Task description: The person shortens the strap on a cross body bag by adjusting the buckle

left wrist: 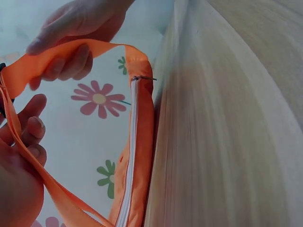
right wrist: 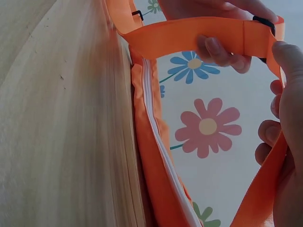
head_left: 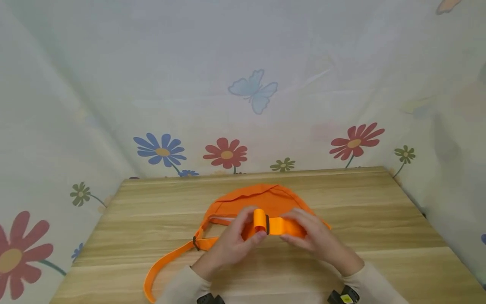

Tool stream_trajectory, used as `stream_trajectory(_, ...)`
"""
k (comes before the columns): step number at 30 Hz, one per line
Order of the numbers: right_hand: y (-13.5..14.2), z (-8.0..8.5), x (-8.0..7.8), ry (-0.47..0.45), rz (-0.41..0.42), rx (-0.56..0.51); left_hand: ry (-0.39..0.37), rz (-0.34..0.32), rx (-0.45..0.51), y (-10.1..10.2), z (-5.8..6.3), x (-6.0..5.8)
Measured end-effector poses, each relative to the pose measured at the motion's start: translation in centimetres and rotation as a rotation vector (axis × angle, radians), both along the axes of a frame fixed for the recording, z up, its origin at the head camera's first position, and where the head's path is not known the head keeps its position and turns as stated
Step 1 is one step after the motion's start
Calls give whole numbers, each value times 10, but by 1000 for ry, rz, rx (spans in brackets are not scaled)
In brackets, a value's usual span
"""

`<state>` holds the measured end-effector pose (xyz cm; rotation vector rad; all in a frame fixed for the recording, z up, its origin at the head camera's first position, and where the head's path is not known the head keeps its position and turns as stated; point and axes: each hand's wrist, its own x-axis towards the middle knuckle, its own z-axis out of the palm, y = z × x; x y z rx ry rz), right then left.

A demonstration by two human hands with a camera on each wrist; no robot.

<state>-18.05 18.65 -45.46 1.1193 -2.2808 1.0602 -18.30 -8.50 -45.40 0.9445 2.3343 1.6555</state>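
An orange bag (head_left: 262,198) with a white zipper (right wrist: 156,118) lies on the table. Its orange webbing strap (right wrist: 194,35) is lifted off the wood and runs through a black slide buckle (head_left: 267,225). To the left of the buckle, my left hand (head_left: 237,238) holds the strap between thumb and fingers, where the webbing makes a small upright loop. My right hand (head_left: 313,234) pinches the strap just right of the buckle, thumb in front and fingers behind, as the left wrist view also shows.
Another stretch of strap (head_left: 163,261) curves over the wooden table (head_left: 379,219) at the left, with a second dark buckle (head_left: 195,243) on it. Pale cloth walls (head_left: 182,76) printed with flowers and butterflies stand around the table's back and sides.
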Motion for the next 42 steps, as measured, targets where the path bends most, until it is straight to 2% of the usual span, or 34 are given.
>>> stream_trajectory(6,-7,2,0,7,25,1,-5,-16,-17,7,4,1)
stream_trajectory(11,-8,4,0,41,34,38,33,12,-39,11,6,-1)
stream_trajectory(13,-6,4,1,34,11,71,25,33,-43,11,5,-1)
stream_trajectory(17,5,4,1,25,-82,134,-47,82,-21,7,4,-3)
stream_trajectory(21,17,4,-1,22,-131,117,-56,106,16,2,4,-5)
stream_trajectory(24,21,4,-2,17,-105,94,-61,89,43,2,2,-6)
stream_trajectory(28,21,5,-4,17,-54,79,-110,79,65,4,1,-6)
stream_trajectory(38,18,1,-3,6,-72,98,-130,46,62,11,-3,-6)
stream_trajectory(42,16,0,-2,13,-71,81,-115,6,82,12,-4,-9)
